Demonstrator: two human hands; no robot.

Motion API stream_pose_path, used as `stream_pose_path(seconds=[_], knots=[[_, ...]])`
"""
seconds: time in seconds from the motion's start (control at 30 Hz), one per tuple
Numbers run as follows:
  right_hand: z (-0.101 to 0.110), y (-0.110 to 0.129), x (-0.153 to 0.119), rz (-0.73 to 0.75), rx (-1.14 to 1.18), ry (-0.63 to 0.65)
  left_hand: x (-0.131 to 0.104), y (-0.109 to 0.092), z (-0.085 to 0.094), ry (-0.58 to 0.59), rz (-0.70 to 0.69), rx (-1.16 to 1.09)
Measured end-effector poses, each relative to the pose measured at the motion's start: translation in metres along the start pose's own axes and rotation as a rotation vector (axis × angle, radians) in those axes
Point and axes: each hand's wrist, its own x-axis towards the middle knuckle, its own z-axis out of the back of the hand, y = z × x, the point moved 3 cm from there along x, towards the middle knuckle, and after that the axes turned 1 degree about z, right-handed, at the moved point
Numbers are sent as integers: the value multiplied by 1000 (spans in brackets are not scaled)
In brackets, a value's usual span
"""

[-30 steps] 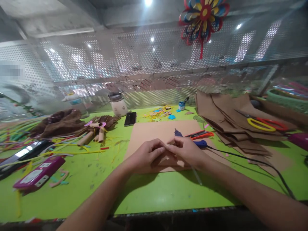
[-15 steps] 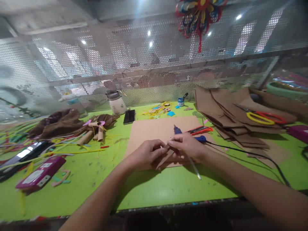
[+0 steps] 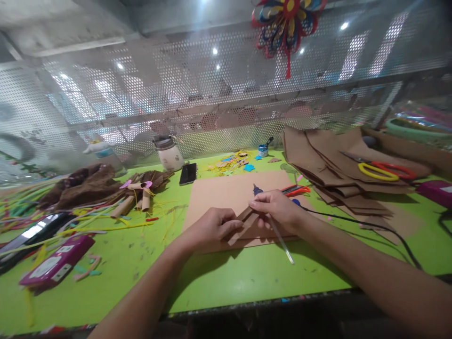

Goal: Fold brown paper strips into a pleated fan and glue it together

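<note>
A black phone (image 3: 188, 174) lies just beside a lidded bottle (image 3: 170, 157), and a flower-shaped ornament (image 3: 288, 21) hangs higher up.

A matt, dry paper finish is shown by the brown strip (image 3: 247, 223) and the creased sheets (image 3: 325, 162). Smooth, dull card is seen in the board (image 3: 215, 190). The table (image 3: 151, 278) is finished in smooth, slightly glossy green. Shiny plastic is suggested by the purple box (image 3: 58, 261), glossy glass by the phone (image 3: 188, 173), perforated metal by the wall (image 3: 197, 101).
</note>
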Motion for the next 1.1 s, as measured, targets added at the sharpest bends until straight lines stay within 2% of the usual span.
stream_pose_path(seconds=[0.2,0.33,0.43,0.53,0.63,0.7,0.77,0.9,1.1], knots=[[5,3,0,32,49,-6,2,5,1,-27,-2,14],[9,1,2,49,108,10,2,4,4,-72,-122,38],[8,2,1,62,139,-3,0,-1,4,-61,-171,-44],[7,7,-1,101,138,-29,-2,-3,2,19,-59,-338],[9,12,-2,172,250,-26,-4,-1,0,104,64,-684],[10,15,-2,234,307,20,-4,0,1,117,56,-836],[7,17,-4,280,248,118,-5,2,0,143,24,-955],[-6,23,-15,322,-10,331,-7,-1,-7,298,-30,-1077],[-19,32,-30,335,-22,366,-10,-7,-15,438,-36,-1088]])
